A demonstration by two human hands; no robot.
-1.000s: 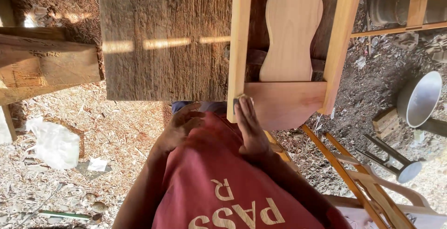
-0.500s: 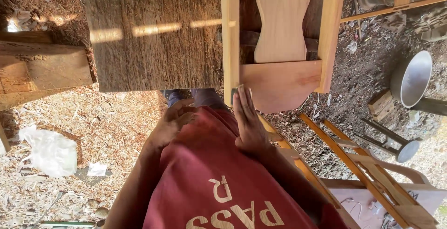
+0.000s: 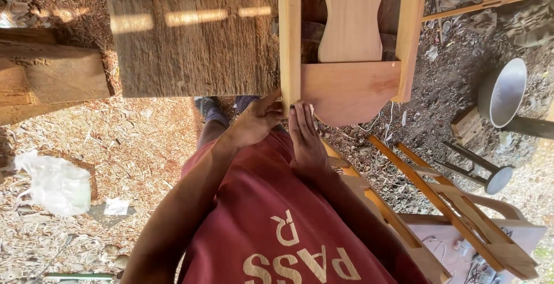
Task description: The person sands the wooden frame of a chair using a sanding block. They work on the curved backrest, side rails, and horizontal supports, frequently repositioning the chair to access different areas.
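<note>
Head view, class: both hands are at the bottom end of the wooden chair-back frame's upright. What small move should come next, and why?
Probably press the upright tighter against the lower rail. The left hand pinches its bottom end and the right hand lies flat under the joint, so both are placed to steady it.

One head-worn view only, aimed steeply down, close over both hands [image 3: 283,128] at a wooden frame [image 3: 346,82]; ground is seen around.

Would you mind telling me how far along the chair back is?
Done: the curved middle slat and lower rail sit between both posts. In hand: the left hand and right hand touch the left post at its lower joint. Left: I cannot tell.
</note>
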